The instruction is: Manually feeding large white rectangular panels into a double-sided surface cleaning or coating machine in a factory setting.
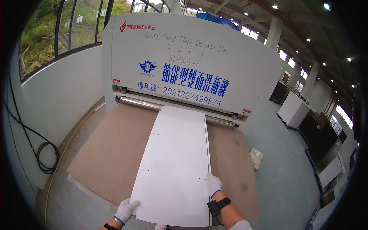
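Note:
A long white panel (174, 165) with small drilled holes and a dark groove along its right side stretches away from me. Its far end lies over a shiny metal roller (143, 103) at the front of a big white machine (191, 57). My left hand (125, 211), in a white glove, grips the panel's near left corner. On the right edge, farther up, my gloved right hand (214, 184) is closed on the panel, its fingers partly hidden beneath. A black band with a small box (217, 207) sits on my right wrist.
Under the panel lies a wide brown board stack (111, 149). Black cable (48, 157) hangs coiled by the left wall, and a hose (57, 168) runs along the floor. A wrapped pale bundle (256, 159) stands right of the stack. Dark and white boards (295, 111) stand farther right.

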The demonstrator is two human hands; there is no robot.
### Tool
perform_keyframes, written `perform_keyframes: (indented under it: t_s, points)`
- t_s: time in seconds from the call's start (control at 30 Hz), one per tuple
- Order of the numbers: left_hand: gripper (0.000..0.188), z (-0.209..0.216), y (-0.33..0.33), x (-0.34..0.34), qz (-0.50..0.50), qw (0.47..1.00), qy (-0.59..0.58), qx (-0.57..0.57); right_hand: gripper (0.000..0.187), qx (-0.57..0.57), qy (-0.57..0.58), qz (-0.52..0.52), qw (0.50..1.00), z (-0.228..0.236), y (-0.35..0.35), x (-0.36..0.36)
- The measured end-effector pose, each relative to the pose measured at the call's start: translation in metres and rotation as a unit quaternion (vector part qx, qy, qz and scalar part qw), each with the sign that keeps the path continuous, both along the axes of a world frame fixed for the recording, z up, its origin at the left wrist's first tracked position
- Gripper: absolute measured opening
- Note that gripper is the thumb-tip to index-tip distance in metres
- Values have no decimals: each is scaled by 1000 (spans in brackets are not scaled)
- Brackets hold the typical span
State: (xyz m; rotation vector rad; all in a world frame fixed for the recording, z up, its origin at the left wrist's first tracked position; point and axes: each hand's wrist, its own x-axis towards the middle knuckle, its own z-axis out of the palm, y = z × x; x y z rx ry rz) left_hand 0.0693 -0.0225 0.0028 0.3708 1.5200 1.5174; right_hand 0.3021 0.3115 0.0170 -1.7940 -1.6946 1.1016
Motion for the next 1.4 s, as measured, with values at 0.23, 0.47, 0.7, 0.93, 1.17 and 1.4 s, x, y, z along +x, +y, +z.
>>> perform_keyframes:
  t_s: [0.23, 0.47, 0.7, 0.93, 1.17, 1.4]
  points:
    - [34, -14, 9, -24, 18, 999, -46, -8, 62, 13, -48, 32, 998, 2, 13, -31]
    - [33, -10, 38, -41, 54, 980, -181, 66, 44, -90, 200, 80, 972, -34, 43, -4]
    - [34, -23, 62, -64, 72, 962, -257, 63, 29, -209, 401, 16, 891, -25, -5, 94]
    - [35, -15, 82, -75, 109, 968, -221, 45, 29, -201, 397, -130, 886, -31, -66, 182]
    - [33, -18, 100, -92, 115, 970, -206, 50, 34, -259, 502, -172, 807, -46, -101, 229]
    - [32, -19, 115, -111, 104, 974, -191, 58, 33, -215, 455, -162, 849, -59, -112, 250]
